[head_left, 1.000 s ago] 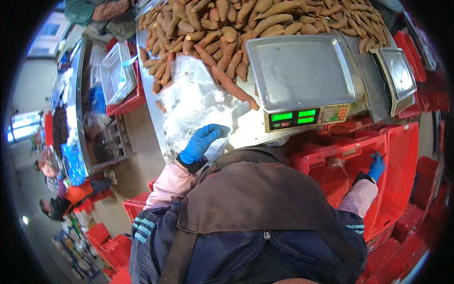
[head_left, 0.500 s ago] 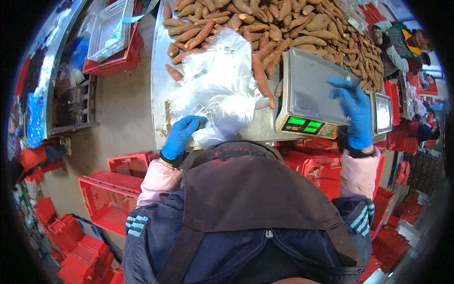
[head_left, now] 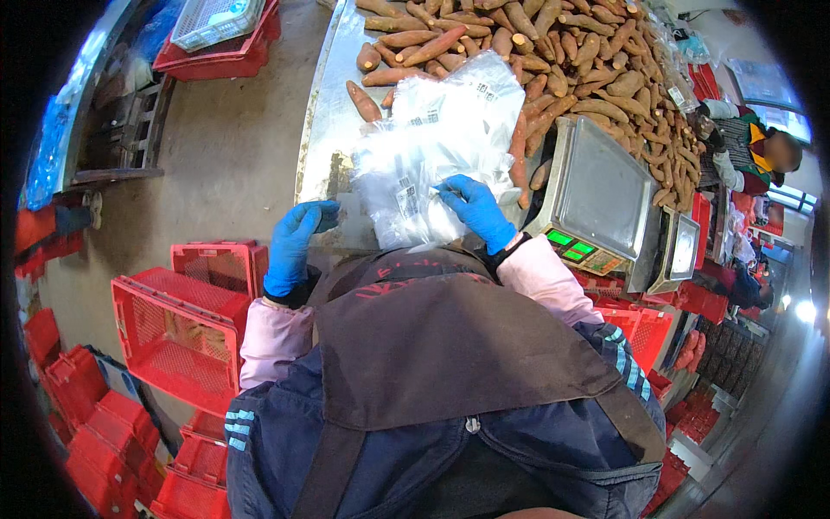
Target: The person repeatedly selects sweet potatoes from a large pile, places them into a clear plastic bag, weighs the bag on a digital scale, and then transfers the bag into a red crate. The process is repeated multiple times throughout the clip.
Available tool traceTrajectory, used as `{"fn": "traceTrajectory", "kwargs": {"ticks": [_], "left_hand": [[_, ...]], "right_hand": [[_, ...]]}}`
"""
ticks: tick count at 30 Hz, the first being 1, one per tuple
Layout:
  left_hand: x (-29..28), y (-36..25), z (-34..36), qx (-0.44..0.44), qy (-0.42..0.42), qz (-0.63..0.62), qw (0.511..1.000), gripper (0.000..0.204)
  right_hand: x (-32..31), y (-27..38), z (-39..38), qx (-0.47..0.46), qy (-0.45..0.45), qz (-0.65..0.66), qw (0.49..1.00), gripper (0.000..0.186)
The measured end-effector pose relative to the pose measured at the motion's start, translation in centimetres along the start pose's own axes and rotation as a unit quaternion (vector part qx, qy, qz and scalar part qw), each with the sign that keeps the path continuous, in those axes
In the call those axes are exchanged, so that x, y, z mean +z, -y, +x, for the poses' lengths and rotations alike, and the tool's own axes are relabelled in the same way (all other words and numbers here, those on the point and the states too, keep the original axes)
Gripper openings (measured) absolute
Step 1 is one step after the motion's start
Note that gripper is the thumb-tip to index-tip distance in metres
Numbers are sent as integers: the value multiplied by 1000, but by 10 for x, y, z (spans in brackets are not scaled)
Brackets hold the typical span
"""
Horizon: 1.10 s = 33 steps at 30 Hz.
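A pile of clear plastic bags (head_left: 415, 177) with printed dark marks lies on the metal table. My right hand (head_left: 477, 210), in a blue glove, reaches over its near right part, thumb and fingers pinched on a bag's edge. To the left of the pile is my left hand (head_left: 294, 246), also blue-gloved. Its fingers stretch toward the bags with the thumb a little apart, and I make out nothing in them. Right of the bags stands a weighing scale (head_left: 601, 186) with a bare metal pan and a lit green display. Many sweet potatoes (head_left: 553, 52) are heaped behind.
The metal table (head_left: 324, 130) has its left edge beside the walkway. Red crates (head_left: 177, 337) stand at lower left, and more lie at right. A second scale (head_left: 674, 251) sits beyond the first. Another person (head_left: 735, 147) is at the far right.
My right hand has come from beside the scale leftward onto the bags. My left hand has drawn slightly left, off the bags. The view has shifted, so the table appears further right.
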State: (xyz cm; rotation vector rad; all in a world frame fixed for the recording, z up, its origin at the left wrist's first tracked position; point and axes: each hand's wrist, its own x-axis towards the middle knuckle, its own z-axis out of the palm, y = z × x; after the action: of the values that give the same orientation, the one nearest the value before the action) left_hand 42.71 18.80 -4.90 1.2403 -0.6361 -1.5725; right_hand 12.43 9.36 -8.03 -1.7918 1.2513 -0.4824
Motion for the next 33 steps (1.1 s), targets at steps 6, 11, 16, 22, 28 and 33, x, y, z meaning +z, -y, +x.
{"fn": "traceTrajectory", "kwargs": {"ticks": [6,11,16,22,28,33], "left_hand": [[59,-16,16,59,163,44,984,30],[104,-3,53,62,144,443,883,27],[109,-42,34,96,207,141,963,29],[90,-84,41,66,299,-118,945,46],[82,-25,66,-69,185,-181,963,38],[74,-14,70,-28,136,-49,989,26]], "right_hand": [[-14,40,-7,-7,-50,88,995,16],[-4,23,3,-148,-131,71,978,21],[-9,8,28,146,-147,234,950,30],[-44,25,4,203,-60,588,781,37],[-67,40,-8,36,-47,605,794,44],[-83,48,-15,89,-41,303,948,32]]}}
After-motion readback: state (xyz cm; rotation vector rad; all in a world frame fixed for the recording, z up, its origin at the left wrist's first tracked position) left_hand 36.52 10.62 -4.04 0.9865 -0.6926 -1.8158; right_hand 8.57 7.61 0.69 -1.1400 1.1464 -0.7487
